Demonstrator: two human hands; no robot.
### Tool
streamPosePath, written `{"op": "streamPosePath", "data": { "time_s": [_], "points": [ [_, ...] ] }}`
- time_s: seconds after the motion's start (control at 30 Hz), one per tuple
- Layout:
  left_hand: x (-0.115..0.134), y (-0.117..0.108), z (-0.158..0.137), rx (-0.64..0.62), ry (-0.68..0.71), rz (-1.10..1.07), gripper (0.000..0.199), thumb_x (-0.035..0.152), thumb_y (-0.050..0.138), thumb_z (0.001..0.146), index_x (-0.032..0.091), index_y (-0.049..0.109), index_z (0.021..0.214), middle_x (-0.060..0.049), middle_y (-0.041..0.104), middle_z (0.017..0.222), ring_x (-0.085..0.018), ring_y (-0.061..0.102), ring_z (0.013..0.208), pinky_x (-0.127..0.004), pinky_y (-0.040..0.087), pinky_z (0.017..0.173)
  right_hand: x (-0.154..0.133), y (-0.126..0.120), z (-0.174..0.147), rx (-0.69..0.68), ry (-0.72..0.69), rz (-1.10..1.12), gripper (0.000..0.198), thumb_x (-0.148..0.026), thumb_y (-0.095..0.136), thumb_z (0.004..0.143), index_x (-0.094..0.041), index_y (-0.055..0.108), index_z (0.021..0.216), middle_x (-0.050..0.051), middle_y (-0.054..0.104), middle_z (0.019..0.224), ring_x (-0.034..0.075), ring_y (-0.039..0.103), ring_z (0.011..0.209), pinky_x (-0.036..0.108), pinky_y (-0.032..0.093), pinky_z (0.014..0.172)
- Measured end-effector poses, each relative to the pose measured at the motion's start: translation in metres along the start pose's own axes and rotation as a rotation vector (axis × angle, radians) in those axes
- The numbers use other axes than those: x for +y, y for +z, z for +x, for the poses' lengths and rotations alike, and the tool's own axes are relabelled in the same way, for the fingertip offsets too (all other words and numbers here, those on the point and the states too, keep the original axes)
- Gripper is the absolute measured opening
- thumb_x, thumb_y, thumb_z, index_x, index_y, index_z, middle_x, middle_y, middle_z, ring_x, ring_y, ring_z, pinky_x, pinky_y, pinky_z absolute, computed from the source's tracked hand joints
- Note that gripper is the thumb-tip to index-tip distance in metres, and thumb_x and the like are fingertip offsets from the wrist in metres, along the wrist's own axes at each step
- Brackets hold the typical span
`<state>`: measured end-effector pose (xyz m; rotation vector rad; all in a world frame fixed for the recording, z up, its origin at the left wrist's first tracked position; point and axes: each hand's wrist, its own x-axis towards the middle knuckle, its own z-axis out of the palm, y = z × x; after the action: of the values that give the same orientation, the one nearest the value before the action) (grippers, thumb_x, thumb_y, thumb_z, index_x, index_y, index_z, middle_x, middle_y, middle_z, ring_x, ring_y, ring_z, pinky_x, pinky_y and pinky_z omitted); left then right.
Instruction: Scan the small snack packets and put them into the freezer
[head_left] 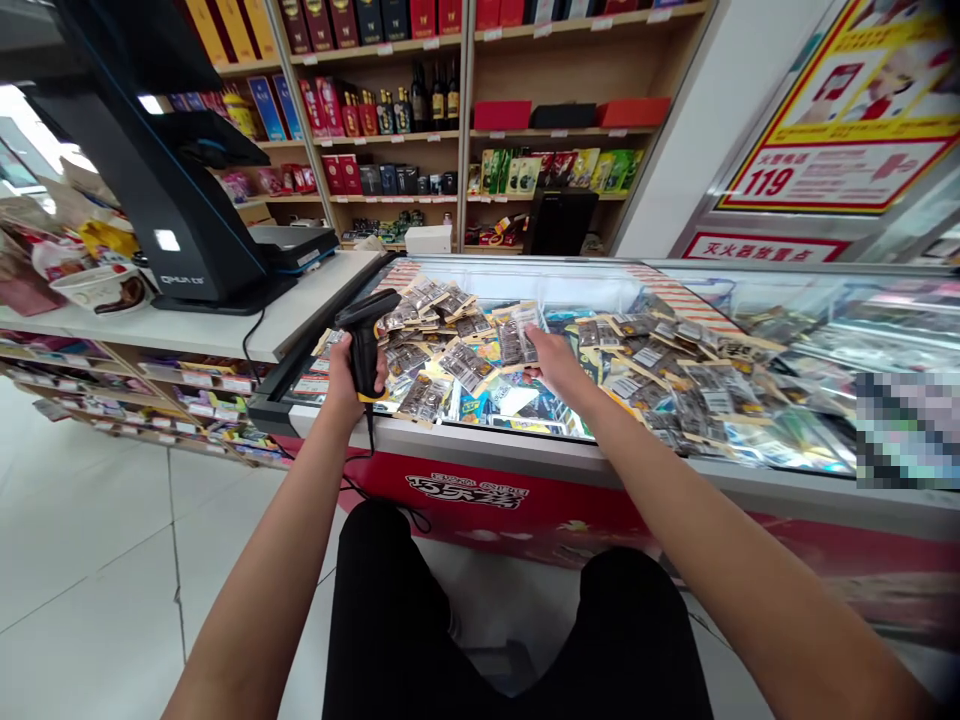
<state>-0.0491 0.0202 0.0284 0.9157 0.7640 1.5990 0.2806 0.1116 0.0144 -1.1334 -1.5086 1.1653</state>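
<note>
My left hand (346, 380) is wrapped round the grip of a black and yellow barcode scanner (365, 345), its cable hanging over the freezer's front edge. Pinched in my right hand (553, 362) is a clear-fronted snack packet (516, 335) with dark contents, held above the glass top. Similar packets lie in a heap on the left (427, 392), close to the scanner. Another spread of packets (694, 390) covers the glass to the right of my right hand. Between the two groups, colourful packages show through the freezer glass (517, 402).
A red chest freezer (472, 510) stands before my knees. At the left, a counter (225, 335) carries a black checkout scale (217, 220) and a white bowl (101, 288). Shelves (382, 140) of boxes and bottles rise behind. A black box-shaped object (561, 222) stands at the freezer's far edge.
</note>
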Motion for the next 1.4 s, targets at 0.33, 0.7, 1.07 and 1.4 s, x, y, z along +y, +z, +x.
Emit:
{"op": "streamPosePath", "data": {
  "time_s": [0.33,0.7,1.07,1.4],
  "points": [
    [0.003,-0.001,0.002,0.08,0.083,-0.061,0.052,0.068,0.054,0.098,0.018,0.067,0.101,0.004,0.056,0.055,-0.01,0.045,0.036,-0.022,0.031,0.038,-0.052,0.075,-0.018,-0.277,0.109,0.0,0.068,-0.032,0.088,0.09,-0.015,0.065,0.152,0.022,0.061,0.156,0.027,0.082,0.087,0.043,0.074,0.077],
    [-0.004,-0.001,0.001,0.007,0.034,0.106,0.053,0.07,0.059,0.092,0.019,0.069,0.101,0.002,0.058,0.057,-0.011,0.045,0.037,-0.024,0.029,0.037,-0.022,-0.012,-0.019,0.101,-0.308,-0.617,0.038,-0.033,0.065,0.099,-0.018,0.075,0.133,0.017,0.07,0.141,0.034,0.075,0.112,0.053,0.062,0.101],
    [-0.006,-0.002,0.002,-0.045,0.035,0.179,0.057,0.07,0.061,0.088,0.016,0.069,0.105,0.002,0.06,0.057,-0.012,0.045,0.033,-0.024,0.029,0.035,-0.006,-0.119,0.019,0.386,0.192,-1.373,0.07,-0.061,0.067,0.101,-0.007,0.062,0.145,0.03,0.063,0.145,0.048,0.058,0.136,0.067,0.039,0.115],
    [-0.011,0.039,-0.008,-0.168,0.072,0.114,0.059,0.072,0.06,0.09,0.017,0.07,0.108,0.002,0.057,0.056,-0.013,0.045,0.032,-0.026,0.028,0.034,-0.012,-0.117,0.032,0.411,0.129,-1.016,0.05,-0.021,0.085,0.083,-0.013,0.063,0.128,0.028,0.066,0.138,0.045,0.058,0.134,0.059,0.039,0.113]
  ]
}}
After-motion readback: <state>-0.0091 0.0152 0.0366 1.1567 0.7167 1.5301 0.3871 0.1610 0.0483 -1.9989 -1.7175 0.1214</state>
